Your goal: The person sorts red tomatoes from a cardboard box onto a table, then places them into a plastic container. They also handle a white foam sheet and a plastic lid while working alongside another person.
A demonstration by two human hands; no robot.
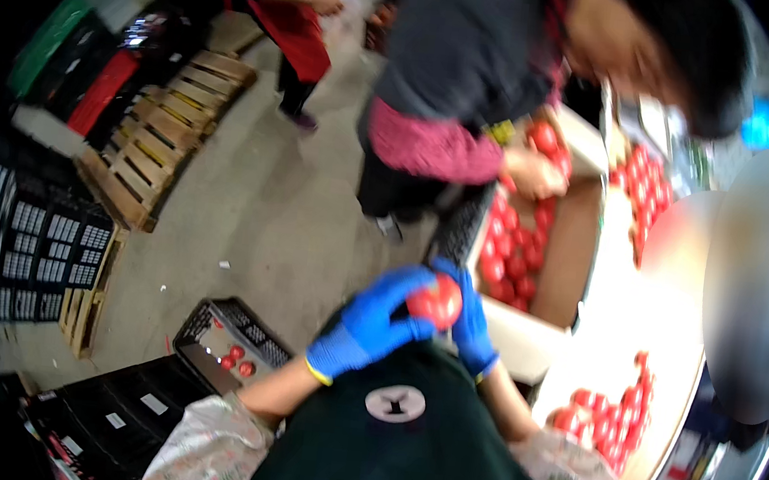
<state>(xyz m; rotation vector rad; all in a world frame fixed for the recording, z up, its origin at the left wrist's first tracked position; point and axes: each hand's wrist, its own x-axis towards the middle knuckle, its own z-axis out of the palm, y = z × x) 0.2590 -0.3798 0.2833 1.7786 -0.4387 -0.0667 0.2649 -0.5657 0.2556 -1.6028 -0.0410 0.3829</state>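
In front of my dark green apron (396,466), a red tomato (437,302) is held between my two blue-gloved hands. My left hand (372,323) wraps it from the left, thumb beneath. The fingers of my right hand (473,323) lie against its right side. Just beyond my right hand stands a cardboard box (569,256) with many tomatoes (513,253) along its left side. To the right, more tomatoes (608,422) lie on a brightly lit table (636,316).
A co-worker (472,73) leans over the box with tomatoes in hand. Farther off, a person in a red apron (294,27) stands. At lower left, a black crate (204,354) holds a few tomatoes. Stacked crates (40,239) and wooden pallets (171,126) line the left.
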